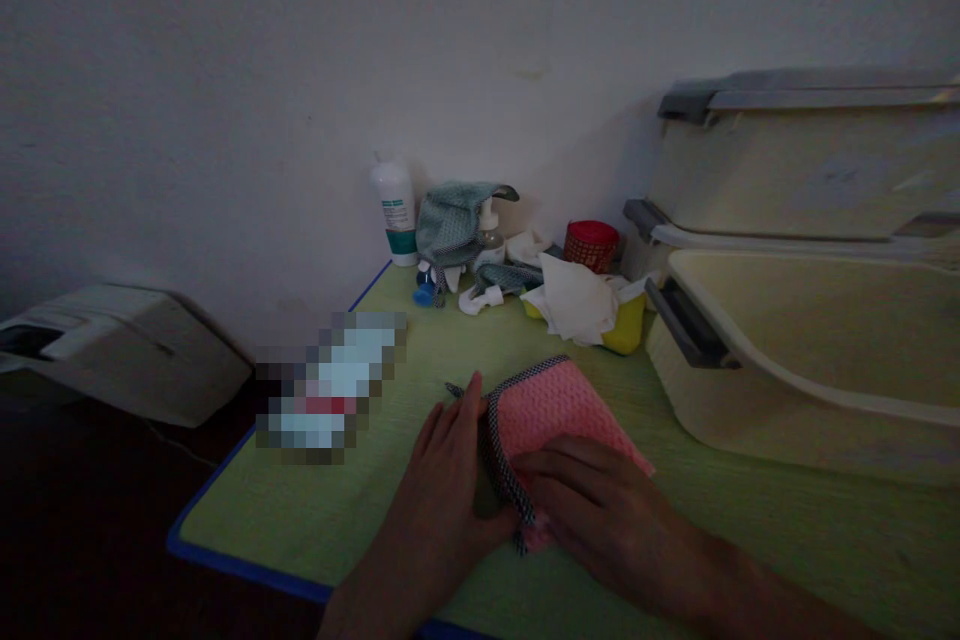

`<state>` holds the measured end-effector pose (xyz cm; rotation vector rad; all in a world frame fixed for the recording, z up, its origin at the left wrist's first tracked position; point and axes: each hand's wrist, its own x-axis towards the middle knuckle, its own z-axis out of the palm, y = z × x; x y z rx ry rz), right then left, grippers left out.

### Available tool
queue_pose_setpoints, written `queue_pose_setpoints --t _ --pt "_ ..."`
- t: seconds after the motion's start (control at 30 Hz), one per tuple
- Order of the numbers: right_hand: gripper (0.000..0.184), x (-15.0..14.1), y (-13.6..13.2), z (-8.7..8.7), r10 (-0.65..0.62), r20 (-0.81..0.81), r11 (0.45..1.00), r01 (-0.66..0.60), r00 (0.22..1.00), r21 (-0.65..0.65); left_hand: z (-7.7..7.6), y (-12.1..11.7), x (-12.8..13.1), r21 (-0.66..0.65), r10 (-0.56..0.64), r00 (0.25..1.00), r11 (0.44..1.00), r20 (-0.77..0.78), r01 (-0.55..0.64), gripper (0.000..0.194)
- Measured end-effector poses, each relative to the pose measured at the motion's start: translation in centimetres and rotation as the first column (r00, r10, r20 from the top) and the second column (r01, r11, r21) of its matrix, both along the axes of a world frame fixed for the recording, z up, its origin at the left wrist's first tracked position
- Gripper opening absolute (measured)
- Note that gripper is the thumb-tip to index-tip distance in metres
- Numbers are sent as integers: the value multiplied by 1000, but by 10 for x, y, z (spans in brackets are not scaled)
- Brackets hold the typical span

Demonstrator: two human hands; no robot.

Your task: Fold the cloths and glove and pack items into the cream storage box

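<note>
A pink textured cloth [559, 410] with a black-and-white checked border lies folded on the green table, between my two hands. My left hand [442, 490] stands along its left border, fingers stretched upward and thumb reaching to the lower corner. On the front part of the cloth rests my right hand [615, 520], its fingers bent together over the fabric; the thumb is hidden beneath. A short dark tip of the border or a loop pokes out left of my left fingertips.
Cream storage bins [750, 420] with grey handles take up the right side. Along the wall stand a white bottle [394, 210], a grey-green cloth [450, 225], a pump bottle [490, 245], a red roll [592, 245] and white tissues [577, 300]. A pixelated object [337, 380] lies on the table [247, 510].
</note>
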<state>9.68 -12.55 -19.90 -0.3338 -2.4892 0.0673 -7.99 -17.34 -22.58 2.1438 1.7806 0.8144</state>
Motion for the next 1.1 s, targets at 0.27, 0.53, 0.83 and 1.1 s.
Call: queue_pose_setpoints --t 0.27,0.53,0.83,1.1 --pt "31 -1 0 1 43 36 999 -43 998 11 5 1 -1 -77 2 997 997 79 4 110" --pt "40 1 -1 8 61 89 998 -61 994 4 4 -1 -1 -63 10 998 998 65 -6 101" --pt "29 2 1 -2 95 175 991 -77 980 -107 0 -2 -3 -14 -32 998 999 -62 32 80" --pt "24 7 1 5 186 199 936 -112 962 -334 8 -1 -3 -72 -59 976 996 -211 45 59"
